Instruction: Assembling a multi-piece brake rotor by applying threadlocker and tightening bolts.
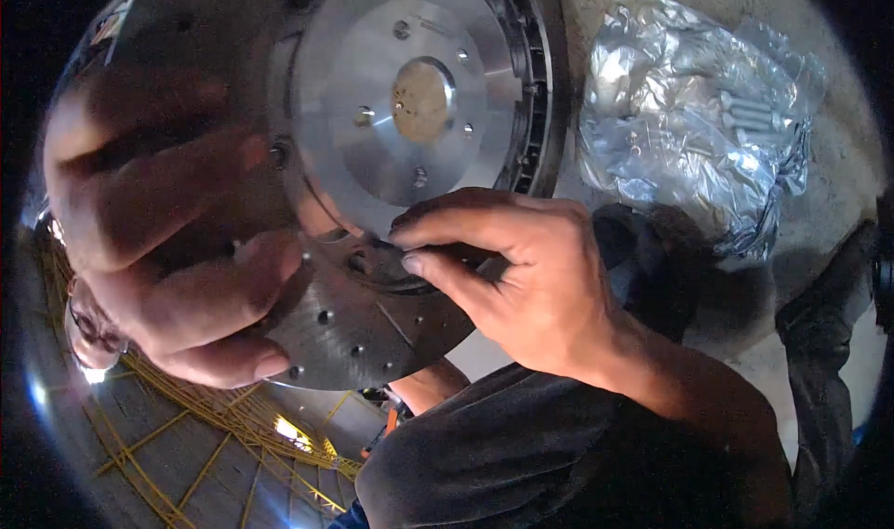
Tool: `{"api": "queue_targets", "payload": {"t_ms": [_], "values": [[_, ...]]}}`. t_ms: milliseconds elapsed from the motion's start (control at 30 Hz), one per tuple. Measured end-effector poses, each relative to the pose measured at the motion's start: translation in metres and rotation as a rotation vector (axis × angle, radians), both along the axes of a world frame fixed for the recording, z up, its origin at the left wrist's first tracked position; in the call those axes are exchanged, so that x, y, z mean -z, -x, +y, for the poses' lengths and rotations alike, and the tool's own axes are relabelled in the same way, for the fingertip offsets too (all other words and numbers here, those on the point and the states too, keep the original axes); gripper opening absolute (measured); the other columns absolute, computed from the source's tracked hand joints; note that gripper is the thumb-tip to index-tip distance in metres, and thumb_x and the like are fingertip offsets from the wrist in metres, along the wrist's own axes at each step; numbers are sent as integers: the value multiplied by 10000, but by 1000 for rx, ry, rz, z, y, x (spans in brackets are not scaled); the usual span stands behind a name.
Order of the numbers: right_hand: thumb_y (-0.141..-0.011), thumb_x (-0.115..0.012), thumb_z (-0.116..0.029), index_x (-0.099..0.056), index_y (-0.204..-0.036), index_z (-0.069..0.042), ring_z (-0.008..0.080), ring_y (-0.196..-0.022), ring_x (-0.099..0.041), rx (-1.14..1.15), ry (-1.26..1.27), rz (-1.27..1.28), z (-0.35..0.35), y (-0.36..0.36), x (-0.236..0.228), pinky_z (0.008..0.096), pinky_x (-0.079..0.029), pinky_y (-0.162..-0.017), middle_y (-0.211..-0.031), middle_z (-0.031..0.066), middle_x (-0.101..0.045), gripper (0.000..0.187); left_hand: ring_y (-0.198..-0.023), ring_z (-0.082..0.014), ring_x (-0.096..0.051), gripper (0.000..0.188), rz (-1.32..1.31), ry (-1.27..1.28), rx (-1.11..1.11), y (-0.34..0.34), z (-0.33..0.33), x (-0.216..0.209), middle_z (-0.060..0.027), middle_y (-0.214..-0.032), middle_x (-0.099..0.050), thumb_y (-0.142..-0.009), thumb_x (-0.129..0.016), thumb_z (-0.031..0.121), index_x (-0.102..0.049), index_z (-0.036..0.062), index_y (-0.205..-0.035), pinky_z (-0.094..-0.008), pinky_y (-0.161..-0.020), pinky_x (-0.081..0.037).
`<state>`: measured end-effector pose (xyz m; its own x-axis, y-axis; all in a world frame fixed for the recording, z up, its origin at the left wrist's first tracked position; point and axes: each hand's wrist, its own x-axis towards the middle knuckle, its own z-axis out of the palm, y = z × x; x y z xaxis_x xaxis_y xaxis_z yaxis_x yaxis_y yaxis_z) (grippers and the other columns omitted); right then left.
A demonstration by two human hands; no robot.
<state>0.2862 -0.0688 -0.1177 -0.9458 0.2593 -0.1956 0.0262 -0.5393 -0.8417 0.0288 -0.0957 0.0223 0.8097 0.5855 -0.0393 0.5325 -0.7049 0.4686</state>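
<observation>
Silver centre plate (340,82) sits inside brake disc (346,333); bolts (748,115) right of disc remain bagged. Our left hand (168,250) grips disc; right hand (521,273) pinches at plate, can't tell what.

The bag (643,87) lies on the floor (846,142), right of the disc (335,147), with bolts (750,115) in it. The left hand (158,259) is before the disc's left side, the right hand (526,273) before its lower right. A leg (484,450) is below the right hand.
</observation>
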Motion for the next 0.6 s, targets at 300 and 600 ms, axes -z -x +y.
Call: {"api": "queue_targets", "payload": {"t_ms": [300, 600], "values": [[-852, -683, -7, -728, -1009, -8, 239, -904, -726, -9, 110, -121, -4, -6, -10, 311, -564, -786, -984, 157, -731, 163, -723, -198, -604, 339, -356, -385, 64, -5, 24, 55, 41, -900, -646, -844, -685, 277, -615, 242, -1174, -400, -570, -489], [-852, -716, -66, -733, -982, -25, 207, -881, -719, -52, 106, -124, -8, -5, -21, 293, -544, -786, -948, 121, -737, 137, -715, -201, -601, 327, -297, -396, 52, -7, 19, 43, 38, -896, -643, -857, -666, 287, -613, 249, -1177, -402, -575, -486]]}}
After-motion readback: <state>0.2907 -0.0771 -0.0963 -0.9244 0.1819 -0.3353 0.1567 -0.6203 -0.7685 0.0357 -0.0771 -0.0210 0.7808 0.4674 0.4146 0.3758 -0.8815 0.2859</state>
